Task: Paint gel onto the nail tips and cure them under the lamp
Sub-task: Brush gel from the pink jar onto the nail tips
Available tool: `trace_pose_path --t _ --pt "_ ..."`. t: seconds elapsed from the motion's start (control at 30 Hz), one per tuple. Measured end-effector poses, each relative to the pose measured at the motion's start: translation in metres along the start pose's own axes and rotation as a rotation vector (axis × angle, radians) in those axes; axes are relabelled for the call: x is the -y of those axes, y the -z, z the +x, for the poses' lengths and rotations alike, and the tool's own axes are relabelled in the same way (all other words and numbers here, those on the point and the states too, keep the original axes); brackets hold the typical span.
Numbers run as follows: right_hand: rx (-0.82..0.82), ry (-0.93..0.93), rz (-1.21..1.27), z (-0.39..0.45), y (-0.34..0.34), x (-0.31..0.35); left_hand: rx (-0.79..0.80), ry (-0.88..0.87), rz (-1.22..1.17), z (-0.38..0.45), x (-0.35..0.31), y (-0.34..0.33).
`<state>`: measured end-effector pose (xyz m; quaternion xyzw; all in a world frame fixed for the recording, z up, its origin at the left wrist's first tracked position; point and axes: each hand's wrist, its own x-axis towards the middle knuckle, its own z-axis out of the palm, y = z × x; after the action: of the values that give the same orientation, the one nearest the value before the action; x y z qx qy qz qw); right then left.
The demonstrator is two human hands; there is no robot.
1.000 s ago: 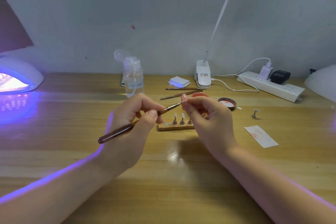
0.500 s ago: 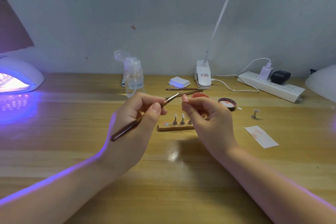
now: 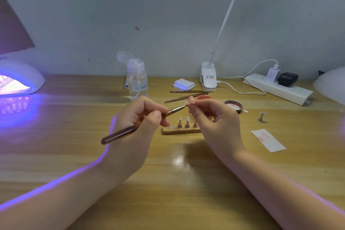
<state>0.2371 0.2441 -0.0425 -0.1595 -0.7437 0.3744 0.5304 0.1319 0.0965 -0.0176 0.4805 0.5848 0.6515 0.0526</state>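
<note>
My left hand (image 3: 134, 127) grips a brown gel brush (image 3: 130, 129), its bristles touching a pink nail tip (image 3: 191, 100). My right hand (image 3: 216, 123) pinches that tip's stand, which my fingers hide. Behind my hands a wooden holder (image 3: 180, 131) carries several small metal stands with clear tips. An open pink gel pot (image 3: 205, 97) sits just behind my right hand, its dark lid (image 3: 233, 106) to the right. The white curing lamp (image 3: 17, 80) glows purple at the far left.
A clear pump bottle (image 3: 137, 82), two spare brushes (image 3: 188, 94), white pads (image 3: 183, 83), a clip desk lamp (image 3: 208, 77) and a power strip (image 3: 278, 88) line the back. A lone stand (image 3: 261, 116) and a smeared paper (image 3: 267, 140) lie at right.
The brush pulled back toward my left hand half a second ago, then returned so its bristles touch the nail tip again. My right hand has barely moved.
</note>
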Motion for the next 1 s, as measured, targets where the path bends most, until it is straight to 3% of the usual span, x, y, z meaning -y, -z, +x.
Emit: trace_pose_path --t 0.27,1.0 --pt "-0.046 0.051 -0.063 0.0007 0.0005 -0.0009 0.044 -0.081 0.223 0.0003 0.001 -0.0043" --pt "-0.022 0.118 -0.152 0.0003 0.0015 -0.0034 0.092 -0.098 0.227 0.0005 0.0027 0.0004"
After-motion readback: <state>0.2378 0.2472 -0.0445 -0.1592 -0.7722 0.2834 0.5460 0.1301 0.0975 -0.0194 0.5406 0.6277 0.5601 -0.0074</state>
